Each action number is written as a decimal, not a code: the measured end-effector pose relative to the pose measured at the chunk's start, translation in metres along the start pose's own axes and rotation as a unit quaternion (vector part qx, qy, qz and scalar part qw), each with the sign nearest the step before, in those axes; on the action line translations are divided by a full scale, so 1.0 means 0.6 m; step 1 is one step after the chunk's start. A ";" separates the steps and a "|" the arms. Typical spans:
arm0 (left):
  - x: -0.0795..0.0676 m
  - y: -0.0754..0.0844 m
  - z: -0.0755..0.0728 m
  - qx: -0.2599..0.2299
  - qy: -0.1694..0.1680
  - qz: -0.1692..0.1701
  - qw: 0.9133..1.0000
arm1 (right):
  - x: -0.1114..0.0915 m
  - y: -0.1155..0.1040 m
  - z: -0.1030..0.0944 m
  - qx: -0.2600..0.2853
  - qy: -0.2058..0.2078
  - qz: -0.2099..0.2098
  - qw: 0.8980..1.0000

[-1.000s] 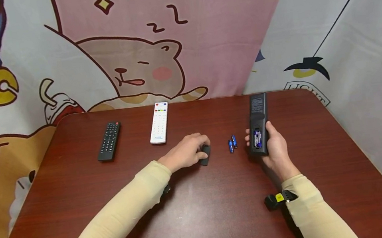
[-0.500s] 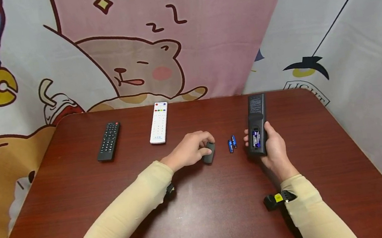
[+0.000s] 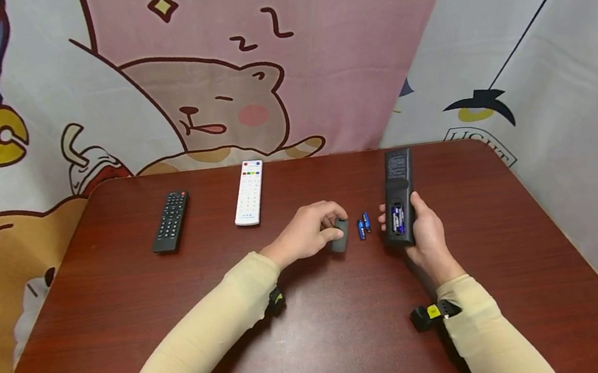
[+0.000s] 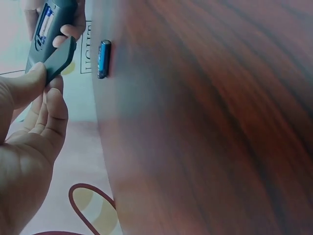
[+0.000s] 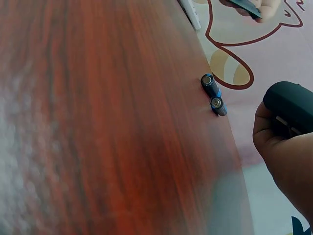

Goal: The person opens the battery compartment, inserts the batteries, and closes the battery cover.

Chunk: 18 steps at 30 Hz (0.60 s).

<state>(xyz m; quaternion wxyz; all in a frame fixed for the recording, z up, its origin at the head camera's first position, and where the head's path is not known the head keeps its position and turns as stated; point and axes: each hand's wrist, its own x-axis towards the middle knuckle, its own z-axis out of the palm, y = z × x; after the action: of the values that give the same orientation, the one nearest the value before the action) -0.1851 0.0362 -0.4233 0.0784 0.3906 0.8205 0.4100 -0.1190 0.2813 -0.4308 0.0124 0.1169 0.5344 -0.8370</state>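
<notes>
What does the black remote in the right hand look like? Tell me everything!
The black remote is long and narrow and looks like plastic. Its back faces the head camera, with a printed label at the far end. Nearer the person, its battery compartment is open, showing blue-and-silver batteries. The right hand grips it above the table; only that hand touches it.

Reddish-brown wood-grained table (image 3: pixel 298 350), on which were laid a black rectangular remote control (image 3: pixel 171 222), a white rectangular remote control (image 3: pixel 249 193) by the far edge, two blue cylindrical batteries (image 3: pixel 361 229) side by side
</notes>
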 end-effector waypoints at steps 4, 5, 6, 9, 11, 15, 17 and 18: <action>0.005 0.012 0.003 -0.012 0.007 0.000 1.000 | 0.001 0.001 0.003 -0.003 0.000 -0.003 1.000; 0.007 0.014 0.004 -0.015 0.009 0.000 1.000 | 0.001 0.002 0.004 -0.004 -0.001 -0.004 1.000; 0.008 0.016 0.005 -0.017 0.011 0.000 1.000 | 0.002 0.002 0.004 -0.002 -0.002 -0.005 1.000; 0.011 0.023 0.009 -0.027 0.018 0.002 0.999 | 0.003 0.002 0.005 0.001 -0.006 -0.005 1.000; 0.014 0.027 0.012 -0.034 0.022 0.004 0.999 | 0.004 0.002 0.006 0.006 -0.009 -0.004 1.000; 0.018 0.035 0.018 -0.044 0.027 0.009 0.999 | 0.003 0.002 0.007 0.004 -0.012 -0.001 1.000; 0.021 0.039 0.020 -0.048 0.031 0.011 0.998 | 0.002 0.003 0.008 0.001 -0.012 -0.001 1.000; 0.022 0.040 0.021 -0.051 0.033 0.012 0.998 | 0.002 0.003 0.009 0.000 -0.012 0.000 1.000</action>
<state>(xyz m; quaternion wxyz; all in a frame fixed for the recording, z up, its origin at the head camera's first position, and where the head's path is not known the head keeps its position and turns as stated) -0.1744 0.0620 -0.4113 0.0664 0.3827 0.7956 0.4649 -0.1211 0.2759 -0.4304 0.0186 0.1066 0.5346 -0.8382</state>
